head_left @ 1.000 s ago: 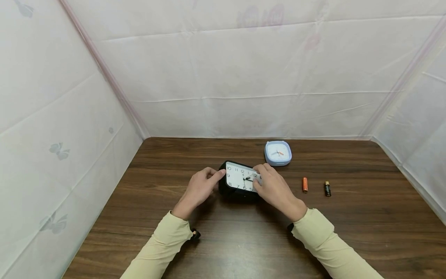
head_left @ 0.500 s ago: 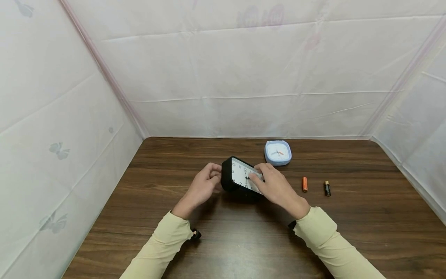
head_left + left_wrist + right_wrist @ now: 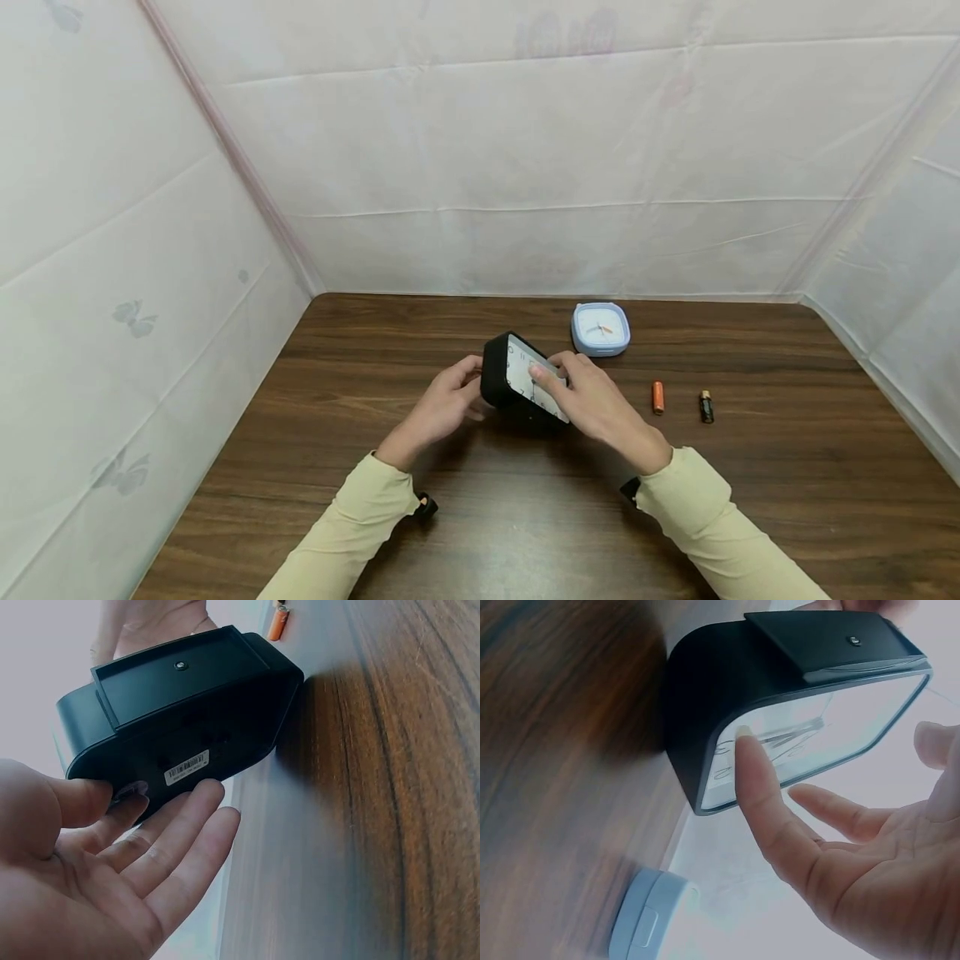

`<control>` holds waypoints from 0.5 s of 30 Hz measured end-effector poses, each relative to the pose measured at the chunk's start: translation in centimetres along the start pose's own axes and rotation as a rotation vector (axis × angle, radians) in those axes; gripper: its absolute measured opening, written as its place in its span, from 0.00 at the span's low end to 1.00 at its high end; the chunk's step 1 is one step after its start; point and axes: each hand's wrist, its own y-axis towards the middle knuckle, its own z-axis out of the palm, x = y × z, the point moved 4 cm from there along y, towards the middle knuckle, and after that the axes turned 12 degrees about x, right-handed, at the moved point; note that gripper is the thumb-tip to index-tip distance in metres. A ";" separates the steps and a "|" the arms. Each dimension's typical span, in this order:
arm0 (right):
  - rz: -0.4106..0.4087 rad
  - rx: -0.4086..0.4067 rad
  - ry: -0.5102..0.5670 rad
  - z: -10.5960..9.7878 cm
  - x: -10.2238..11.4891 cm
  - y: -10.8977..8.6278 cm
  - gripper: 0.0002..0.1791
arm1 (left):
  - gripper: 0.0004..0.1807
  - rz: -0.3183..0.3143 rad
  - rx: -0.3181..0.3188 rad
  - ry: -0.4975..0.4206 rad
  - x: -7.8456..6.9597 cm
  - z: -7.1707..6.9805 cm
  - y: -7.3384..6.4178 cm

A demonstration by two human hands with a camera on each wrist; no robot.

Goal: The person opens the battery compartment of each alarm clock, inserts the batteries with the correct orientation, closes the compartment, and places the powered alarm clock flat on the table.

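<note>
A black clock (image 3: 534, 383) with a white face stands tilted on its right side, its back turned left. My left hand (image 3: 442, 402) is at that back. In the left wrist view the thumb and forefinger of the left hand (image 3: 127, 862) pinch a small pale round part near the raised end, while the other fingers stretch out beside the barcode label (image 3: 187, 767). The right hand (image 3: 603, 408) lies across the front. Seen from the right wrist, one nearly straight finger of the right hand (image 3: 862, 862) touches the clock's glass, and the thumb is apart from it.
A light blue clock (image 3: 600, 330) sits behind and to the right. Two batteries lie apart on the right: an orange battery (image 3: 657, 397) and a black battery with a gold end (image 3: 707, 407). Pale sheeting (image 3: 480, 167) stands behind the brown wooden table (image 3: 345, 333).
The black clock has turned and its left end has risen, so its face points more to the right. My left thumb has moved from the front edge to the back.
</note>
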 end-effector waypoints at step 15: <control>-0.001 0.002 0.002 -0.3 1.0 -0.7 0.43 | 0.25 -0.014 0.124 -0.044 0.3 1.6 0.2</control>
